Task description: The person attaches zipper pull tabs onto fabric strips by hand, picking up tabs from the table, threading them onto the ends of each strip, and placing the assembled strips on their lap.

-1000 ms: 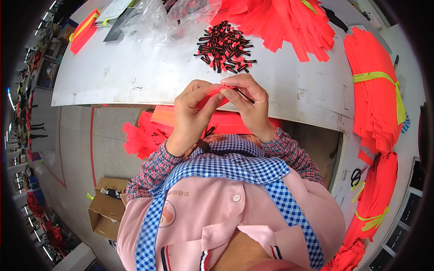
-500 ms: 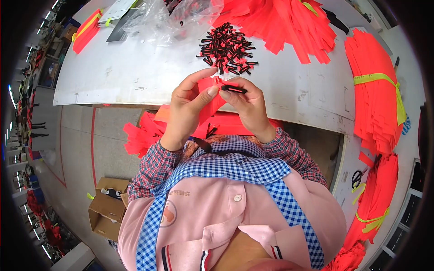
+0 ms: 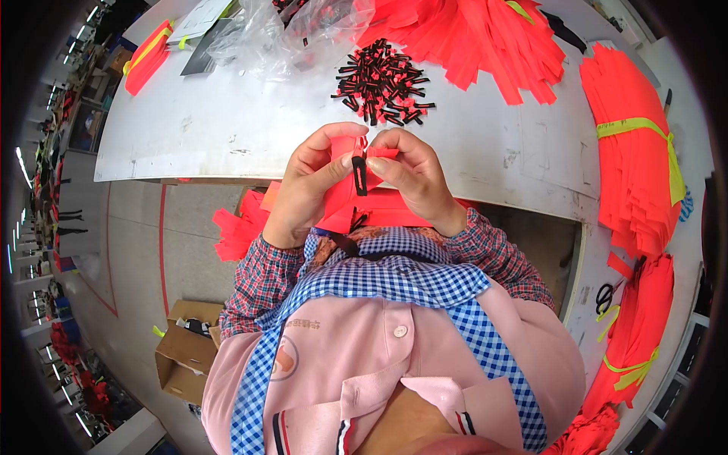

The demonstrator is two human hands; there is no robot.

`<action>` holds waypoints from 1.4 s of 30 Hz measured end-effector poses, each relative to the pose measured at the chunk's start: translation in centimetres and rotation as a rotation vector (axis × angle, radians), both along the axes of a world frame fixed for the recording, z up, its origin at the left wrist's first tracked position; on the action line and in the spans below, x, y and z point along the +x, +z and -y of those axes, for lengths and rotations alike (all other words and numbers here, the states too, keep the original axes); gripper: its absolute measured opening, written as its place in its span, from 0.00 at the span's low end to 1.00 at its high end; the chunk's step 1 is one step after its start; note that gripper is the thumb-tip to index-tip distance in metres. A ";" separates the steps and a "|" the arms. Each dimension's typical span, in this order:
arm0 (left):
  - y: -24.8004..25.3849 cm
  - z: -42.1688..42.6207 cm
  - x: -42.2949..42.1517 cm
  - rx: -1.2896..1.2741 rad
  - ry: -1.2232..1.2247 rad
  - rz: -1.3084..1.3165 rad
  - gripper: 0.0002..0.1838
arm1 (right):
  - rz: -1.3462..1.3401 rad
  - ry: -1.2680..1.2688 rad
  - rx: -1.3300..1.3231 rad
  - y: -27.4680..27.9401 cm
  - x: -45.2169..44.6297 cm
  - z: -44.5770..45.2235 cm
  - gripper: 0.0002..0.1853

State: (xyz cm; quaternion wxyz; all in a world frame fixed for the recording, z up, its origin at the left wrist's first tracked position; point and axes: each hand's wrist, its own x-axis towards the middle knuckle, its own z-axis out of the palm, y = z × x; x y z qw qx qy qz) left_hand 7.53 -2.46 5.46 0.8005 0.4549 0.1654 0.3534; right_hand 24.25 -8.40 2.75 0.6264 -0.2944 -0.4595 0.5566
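Observation:
A bright red-orange fabric strip [image 3: 339, 199] is pinched between the thumb and fingers of my left hand [image 3: 307, 178], over the table's front edge. My right hand [image 3: 417, 176] grips a short folded red end [image 3: 383, 152] close beside it. Between the two thumbs a small black tab with a pale line along it [image 3: 359, 176] hangs down. Whether that tab is fastened to the strip I cannot tell. Just beyond my fingers lies a pile of similar black tabs with red bits [image 3: 381, 82] on the table.
The white table [image 3: 227, 125] carries a clear plastic bag [image 3: 265, 38] and fanned red strips [image 3: 478, 45] at the back. Tied red bundles [image 3: 629, 182] stand on the right, near black scissors [image 3: 604, 296]. More red strips lie at my lap. A cardboard box [image 3: 186, 353] sits at lower left.
The black tab has swung from pointing right, by my right fingers, to hanging down between my thumbs. My right fingers now grip a red fabric end instead.

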 end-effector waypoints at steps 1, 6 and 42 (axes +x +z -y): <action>0.0 0.0 0.0 -0.011 -0.016 -0.002 0.17 | 0.005 0.020 -0.003 -0.1 0.1 0.0 0.07; -0.2 -0.1 -0.3 -0.014 -0.060 -0.047 0.18 | -0.043 0.130 -0.056 -0.3 0.6 -0.2 0.06; 0.9 0.1 -1.5 0.678 0.028 -0.427 0.17 | 0.661 -0.429 0.540 0.2 0.2 0.6 0.13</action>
